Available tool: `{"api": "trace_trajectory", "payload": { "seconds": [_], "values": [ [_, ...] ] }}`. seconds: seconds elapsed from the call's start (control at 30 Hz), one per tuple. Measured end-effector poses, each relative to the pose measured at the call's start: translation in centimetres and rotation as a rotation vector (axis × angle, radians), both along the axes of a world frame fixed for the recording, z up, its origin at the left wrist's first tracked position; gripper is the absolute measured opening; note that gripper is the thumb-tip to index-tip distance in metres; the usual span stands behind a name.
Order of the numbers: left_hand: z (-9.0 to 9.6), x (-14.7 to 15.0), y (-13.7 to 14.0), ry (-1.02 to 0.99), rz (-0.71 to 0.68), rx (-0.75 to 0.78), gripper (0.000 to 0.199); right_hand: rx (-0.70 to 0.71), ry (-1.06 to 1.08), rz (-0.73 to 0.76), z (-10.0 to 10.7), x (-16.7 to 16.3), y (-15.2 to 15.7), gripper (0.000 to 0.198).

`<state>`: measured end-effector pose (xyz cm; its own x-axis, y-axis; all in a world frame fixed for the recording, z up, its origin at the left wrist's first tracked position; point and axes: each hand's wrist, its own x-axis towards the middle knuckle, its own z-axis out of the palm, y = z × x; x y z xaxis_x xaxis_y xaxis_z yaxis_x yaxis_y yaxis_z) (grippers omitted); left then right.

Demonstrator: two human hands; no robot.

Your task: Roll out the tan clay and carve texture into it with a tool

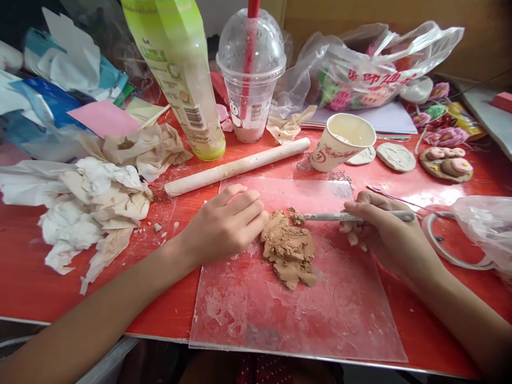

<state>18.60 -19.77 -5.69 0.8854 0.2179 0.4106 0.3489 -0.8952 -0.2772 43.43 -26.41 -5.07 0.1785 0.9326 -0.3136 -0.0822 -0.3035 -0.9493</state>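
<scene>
A lump of soft brown clay (288, 250), rough and smeared on top, lies on a clear plastic sheet (240, 304) in the head view. My left hand (236, 218) rests palm down at the lump's left edge, its fingers loosely bent and holding nothing; the fingertips are partly hidden. Between thumb and fingers, my right hand (376, 224) grips a thin clay-smeared modelling tool (332, 217). The tool lies nearly level, and its left tip, carrying a bit of clay, touches the top of the lump.
Behind the sheet lie a pale rolling pin (236, 168) and a paper cup (340, 141) of cloudy liquid. A green bottle (180, 80) and a domed plastic cup (250, 90) stand farther back. Crumpled tissues (96, 208) are at left, clay discs (396, 157) and a tape roll (434, 240) at right.
</scene>
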Motion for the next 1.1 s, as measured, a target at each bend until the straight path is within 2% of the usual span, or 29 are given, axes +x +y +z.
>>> {"api": "trace_trajectory", "payload": {
  "seconds": [0.13,0.27,0.37,0.43,0.5,0.67,0.83,0.93,1.1],
  "values": [
    [0.0,0.0,0.0,0.014,0.0,-0.005,0.014,-0.008,0.043,0.014,0.0,0.2,0.1,0.028],
    [0.0,-0.1,0.0,0.02,0.001,-0.011,0.015,0.193,0.012,0.074,-0.1,1.0,0.2,0.017],
    [0.0,-0.1,-0.1,0.02,-0.004,-0.003,0.014,0.318,-0.24,0.256,0.7,2.4,0.1,0.004],
    [0.0,0.0,-0.1,0.01,-0.009,0.004,0.013,0.315,-0.431,0.419,1.5,3.6,0.0,0.009],
    [0.1,0.0,-0.1,0.005,-0.011,0.01,0.013,0.319,-0.515,0.508,2.1,4.6,0.0,0.013],
    [0.2,0.2,-0.1,0.007,-0.004,0.022,0.012,0.427,-0.301,0.313,1.7,5.3,0.5,0.012],
    [0.2,0.2,-0.2,0.004,0.002,0.026,0.014,0.238,-0.167,0.306,0.5,3.8,0.9,0.007],
    [0.3,0.2,-0.2,-0.003,0.028,0.019,0.015,0.131,-0.096,0.254,0.0,3.1,1.1,0.011],
    [0.3,0.2,-0.2,-0.005,0.03,0.012,0.017,0.054,0.022,0.188,-0.2,2.6,1.2,0.018]
  ]
}}
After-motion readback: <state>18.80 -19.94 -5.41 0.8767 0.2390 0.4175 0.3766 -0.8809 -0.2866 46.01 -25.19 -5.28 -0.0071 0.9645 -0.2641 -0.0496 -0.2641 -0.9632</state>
